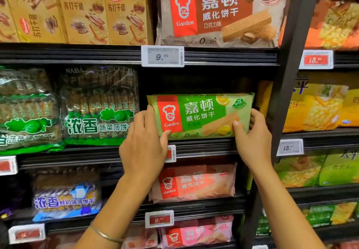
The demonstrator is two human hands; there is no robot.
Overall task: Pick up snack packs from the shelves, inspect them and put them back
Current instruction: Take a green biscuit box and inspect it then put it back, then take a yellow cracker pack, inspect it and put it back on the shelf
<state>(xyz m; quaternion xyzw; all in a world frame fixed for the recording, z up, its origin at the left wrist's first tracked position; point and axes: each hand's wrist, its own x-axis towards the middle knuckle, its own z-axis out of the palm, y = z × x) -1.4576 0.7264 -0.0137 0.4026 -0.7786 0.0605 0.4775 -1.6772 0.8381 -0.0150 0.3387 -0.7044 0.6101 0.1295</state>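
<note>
A green Garden wafer pack (202,115) with a red logo panel stands upright at the front of the middle shelf (204,147). My left hand (143,143) grips its left end, thumb on the front near the logo and fingers behind. My right hand (252,138) grips its right end the same way, thumb over the wafer picture. The pack's lower edge is level with the shelf lip; I cannot tell whether it rests on it.
A brown Garden wafer pack (219,13) sits on the shelf above, an orange one (194,182) below. Green vegetable-cracker bags (97,109) lie to the left. A dark shelf upright (287,97) stands just right of my right hand. Price tags (162,56) clip to shelf edges.
</note>
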